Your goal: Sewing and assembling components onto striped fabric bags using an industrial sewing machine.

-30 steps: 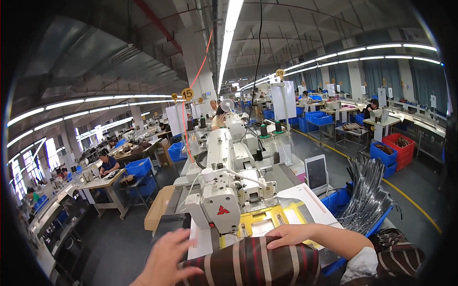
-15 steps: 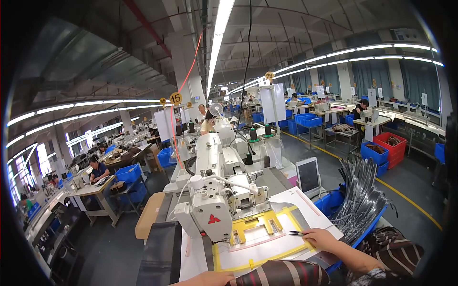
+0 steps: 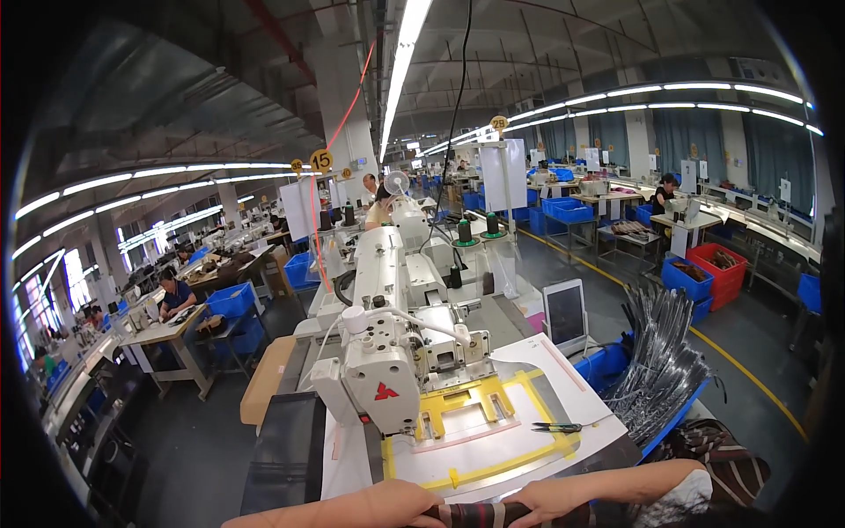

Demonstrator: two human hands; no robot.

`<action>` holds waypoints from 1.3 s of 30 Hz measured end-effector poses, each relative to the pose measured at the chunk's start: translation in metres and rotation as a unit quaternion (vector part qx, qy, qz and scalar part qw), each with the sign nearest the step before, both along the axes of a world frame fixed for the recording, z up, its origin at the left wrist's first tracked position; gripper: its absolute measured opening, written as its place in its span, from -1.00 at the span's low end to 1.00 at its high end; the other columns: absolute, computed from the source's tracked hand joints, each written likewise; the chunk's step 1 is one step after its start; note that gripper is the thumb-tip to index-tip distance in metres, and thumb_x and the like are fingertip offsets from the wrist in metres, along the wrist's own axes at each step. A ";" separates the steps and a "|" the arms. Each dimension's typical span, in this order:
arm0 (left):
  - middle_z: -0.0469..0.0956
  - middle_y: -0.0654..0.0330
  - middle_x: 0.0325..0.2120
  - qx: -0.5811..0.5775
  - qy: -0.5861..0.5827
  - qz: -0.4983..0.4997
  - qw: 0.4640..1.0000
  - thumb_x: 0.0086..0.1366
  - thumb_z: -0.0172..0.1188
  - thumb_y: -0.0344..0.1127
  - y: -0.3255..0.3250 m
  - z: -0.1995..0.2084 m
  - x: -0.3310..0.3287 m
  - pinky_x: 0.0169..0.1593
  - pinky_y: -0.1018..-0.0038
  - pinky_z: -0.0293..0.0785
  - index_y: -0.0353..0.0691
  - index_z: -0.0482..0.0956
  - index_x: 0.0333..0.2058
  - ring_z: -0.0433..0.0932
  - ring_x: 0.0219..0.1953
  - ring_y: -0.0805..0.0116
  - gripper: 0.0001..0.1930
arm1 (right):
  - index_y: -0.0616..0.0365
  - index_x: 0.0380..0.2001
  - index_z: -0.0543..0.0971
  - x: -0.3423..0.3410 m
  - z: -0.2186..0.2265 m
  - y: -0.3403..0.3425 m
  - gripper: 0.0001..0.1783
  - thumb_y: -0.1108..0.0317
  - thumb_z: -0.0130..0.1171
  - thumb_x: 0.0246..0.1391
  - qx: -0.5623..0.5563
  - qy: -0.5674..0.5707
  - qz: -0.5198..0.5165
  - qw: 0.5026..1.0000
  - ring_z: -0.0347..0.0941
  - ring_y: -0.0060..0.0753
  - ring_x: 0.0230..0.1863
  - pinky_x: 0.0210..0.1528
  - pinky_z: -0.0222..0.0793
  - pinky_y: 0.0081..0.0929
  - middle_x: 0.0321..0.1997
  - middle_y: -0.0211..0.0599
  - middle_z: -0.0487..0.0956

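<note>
At the lower edge, my left hand [image 3: 407, 504] and my right hand [image 3: 547, 500] both grip a dark brown striped fabric piece [image 3: 480, 514], one at each side, with the fingertips partly cut off by the edge. Beyond my right hand, a pair of thread snips [image 3: 556, 428] lies untouched on the white board. In front of me stands a white industrial sewing machine [image 3: 380, 387]. Under its head sits a yellow clamp frame [image 3: 462, 407], and yellow tape [image 3: 493, 473] outlines an area of the board [image 3: 550, 374] nearer to me.
At the right, a blue bin [image 3: 603, 368] holds a bundle of dark shiny strips [image 3: 664, 365], with striped fabric [image 3: 717, 462] nearer. A tablet-like screen [image 3: 565, 312] stands behind the board. A black sheet [image 3: 283, 449] covers the left side. Other people work at distant tables.
My right hand has let go of the thread snips, which now lie on the board, and has come down to the striped fabric. My left hand has also closed in on the fabric.
</note>
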State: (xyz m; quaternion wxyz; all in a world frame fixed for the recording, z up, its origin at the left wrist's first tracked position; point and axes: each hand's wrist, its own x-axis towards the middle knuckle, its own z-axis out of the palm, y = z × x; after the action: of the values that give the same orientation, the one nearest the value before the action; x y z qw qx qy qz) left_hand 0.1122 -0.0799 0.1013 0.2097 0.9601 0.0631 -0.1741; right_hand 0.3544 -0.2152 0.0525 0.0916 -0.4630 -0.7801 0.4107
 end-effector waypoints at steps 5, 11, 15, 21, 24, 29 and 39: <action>0.53 -0.01 -0.43 0.049 -0.017 0.169 0.984 0.18 0.00 0.23 -0.029 0.022 -0.034 -0.22 0.28 0.43 -0.17 0.49 -0.15 0.52 -0.28 0.03 -0.44 | 0.26 -0.23 0.48 0.021 0.017 0.000 -0.44 -0.11 0.05 0.07 0.038 -0.010 -0.054 0.998 0.47 -0.12 -0.28 -0.18 0.34 -0.35 -0.34 0.03 0.53; 0.54 0.04 -0.57 0.131 -0.119 0.330 0.927 0.20 -0.02 0.16 0.012 -0.025 -0.067 -0.36 0.20 0.42 -0.16 0.57 -0.48 0.52 -0.42 -0.02 -0.53 | 0.20 -0.31 0.55 0.053 0.001 0.047 -0.51 -0.07 0.16 0.00 0.019 -0.054 -0.132 0.990 0.45 -0.39 -0.41 -0.31 0.34 -0.48 -0.46 -0.19 0.56; 0.54 0.04 -0.61 0.154 -0.128 0.401 0.894 0.14 0.01 0.23 0.074 -0.087 -0.063 -0.36 0.21 0.41 -0.22 0.56 -0.54 0.53 -0.45 0.00 -0.45 | 0.22 -0.34 0.59 0.076 -0.057 0.077 -0.46 -0.11 0.18 -0.08 -0.021 -0.090 -0.210 0.973 0.51 -0.27 -0.38 -0.29 0.37 -0.39 -0.44 -0.09 0.58; 0.55 0.01 -0.58 0.173 -0.175 0.434 0.867 0.05 0.12 0.22 0.116 -0.118 -0.024 -0.35 0.20 0.40 -0.26 0.55 -0.57 0.54 -0.44 0.01 -0.45 | 0.12 -0.44 0.63 0.096 -0.066 0.107 -0.56 -0.08 0.17 -0.09 0.101 -0.166 -0.392 0.899 0.53 -0.15 -0.35 -0.29 0.40 -0.31 -0.41 -0.12 0.59; 0.56 0.00 -0.54 0.186 -0.148 0.463 0.854 0.04 0.15 0.19 0.126 -0.119 0.000 -0.30 0.19 0.39 -0.29 0.58 -0.51 0.54 -0.39 0.01 -0.46 | 0.09 -0.43 0.62 0.109 -0.075 0.115 -0.59 -0.05 0.16 -0.07 0.148 -0.190 -0.430 0.870 0.53 -0.15 -0.34 -0.29 0.40 -0.29 -0.42 -0.14 0.59; 0.56 0.01 -0.28 0.242 -0.391 0.360 0.812 0.02 0.27 -0.05 0.156 -0.151 0.000 -0.17 0.25 0.42 -0.18 0.57 -0.22 0.51 -0.21 0.02 -0.60 | 0.08 -0.39 0.61 0.111 -0.075 0.134 -0.62 -0.02 0.12 -0.02 0.196 -0.195 -0.461 0.843 0.52 -0.16 -0.31 -0.28 0.38 -0.29 -0.39 -0.20 0.60; 0.56 0.05 -0.25 0.332 -0.426 0.277 0.795 0.04 0.24 -0.05 0.216 -0.159 -0.015 -0.11 0.31 0.41 -0.10 0.56 -0.17 0.51 -0.16 0.04 -0.60 | 0.08 -0.33 0.58 0.128 -0.084 0.189 -0.54 -0.11 0.14 -0.08 0.264 -0.214 -0.472 0.813 0.52 -0.13 -0.30 -0.27 0.39 -0.25 -0.40 -0.15 0.59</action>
State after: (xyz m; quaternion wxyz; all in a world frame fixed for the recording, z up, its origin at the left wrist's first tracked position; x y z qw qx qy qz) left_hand 0.0972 0.1359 -0.0580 -0.0768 0.8891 0.2847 0.3500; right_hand 0.4826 -0.0262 -0.0313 0.2235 -0.8090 -0.5436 -0.0141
